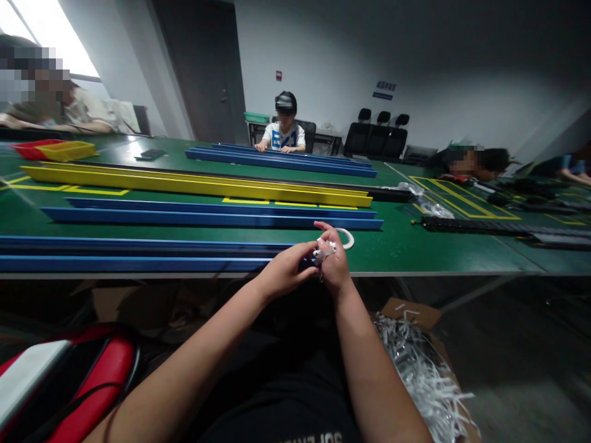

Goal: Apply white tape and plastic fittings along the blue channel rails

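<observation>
Both hands meet just above the table's near edge. In my right hand (336, 266) are several small white pieces (325, 249), too small to name, held between curled fingers and palm; its index finger points up and to the left. My left hand (292, 268) reaches in from the left, thumb and fingers bent together at those pieces. What its fingertips grip is too small to make out. Right behind my right hand a white ring (349, 240), like a tape roll, lies on the green table (392, 252). Near my left hand, a blue channel strip (138, 264) runs off leftward.
Farther back lie another blue strip (212, 218), a yellow strip (198, 186) and dark strips (498, 226). Red and yellow trays (69, 151) stand far left. Across the table a person (286, 132) sits by blue strips. A carton of white scraps (420, 363) is below right.
</observation>
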Tool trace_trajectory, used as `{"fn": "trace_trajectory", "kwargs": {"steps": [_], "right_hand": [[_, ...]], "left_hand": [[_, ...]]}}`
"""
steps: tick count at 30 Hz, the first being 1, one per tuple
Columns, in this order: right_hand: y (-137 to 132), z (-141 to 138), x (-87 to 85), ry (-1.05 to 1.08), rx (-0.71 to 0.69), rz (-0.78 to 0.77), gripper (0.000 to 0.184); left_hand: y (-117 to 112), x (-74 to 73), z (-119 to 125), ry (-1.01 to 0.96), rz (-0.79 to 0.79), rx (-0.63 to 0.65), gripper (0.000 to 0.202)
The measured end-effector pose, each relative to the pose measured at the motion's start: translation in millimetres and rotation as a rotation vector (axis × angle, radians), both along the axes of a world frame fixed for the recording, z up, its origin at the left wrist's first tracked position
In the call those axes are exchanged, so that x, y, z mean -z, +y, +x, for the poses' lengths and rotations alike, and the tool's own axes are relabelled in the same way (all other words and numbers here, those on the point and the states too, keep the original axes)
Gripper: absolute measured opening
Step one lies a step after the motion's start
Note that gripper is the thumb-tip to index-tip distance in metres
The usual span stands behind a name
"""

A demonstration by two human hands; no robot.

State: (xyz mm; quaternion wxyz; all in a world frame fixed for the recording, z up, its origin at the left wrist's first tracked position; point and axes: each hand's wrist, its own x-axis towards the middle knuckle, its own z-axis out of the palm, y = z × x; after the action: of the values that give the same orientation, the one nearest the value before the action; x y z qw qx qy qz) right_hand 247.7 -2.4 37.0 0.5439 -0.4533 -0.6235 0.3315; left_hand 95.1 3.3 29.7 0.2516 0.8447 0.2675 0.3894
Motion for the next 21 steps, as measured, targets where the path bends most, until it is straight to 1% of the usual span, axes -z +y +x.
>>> {"fn": "trace_trajectory", "kwargs": {"steps": [3, 7, 10, 12, 14, 16, 19, 21], "right_hand": [[-0.7, -4.4, 2.4, 0.126, 0.018, 0.025, 0.016], [-1.2, -8.8, 4.4, 0.243, -0.065, 0.074, 0.014], [-2.2, -8.6, 3.8, 0.248, -0.084, 0.094, 0.014], [-3.4, -7.9, 3.2, 0.21, -0.07, 0.092, 0.019], [-4.4, -7.2, 3.1, 0.159, -0.029, 0.084, 0.023], [-4.2, -6.5, 3.9, 0.112, 0.055, 0.077, 0.024], [-1.2, -4.2, 6.4, 0.069, 0.151, 0.061, 0.025], [1.7, -1.6, 7.8, 0.055, 0.141, 0.046, 0.025]], "left_hand": [[-3.8, -0.9, 4.2, -0.06, -0.064, -0.035, 0.043], [-5.5, -3.6, 9.5, -0.179, -0.178, -0.048, 0.033], [-5.4, -3.7, 12.4, -0.274, -0.267, -0.048, 0.028], [-4.7, -2.7, 13.4, -0.321, -0.292, -0.093, 0.023], [-3.7, -0.8, 13.6, -0.351, -0.288, -0.179, 0.02], [-2.5, 1.7, 13.1, -0.352, -0.262, -0.261, 0.021], [-1.9, 3.4, 10.9, -0.318, -0.214, -0.296, 0.022], [-2.9, 1.0, 8.1, -0.304, -0.154, -0.293, 0.03]]}}
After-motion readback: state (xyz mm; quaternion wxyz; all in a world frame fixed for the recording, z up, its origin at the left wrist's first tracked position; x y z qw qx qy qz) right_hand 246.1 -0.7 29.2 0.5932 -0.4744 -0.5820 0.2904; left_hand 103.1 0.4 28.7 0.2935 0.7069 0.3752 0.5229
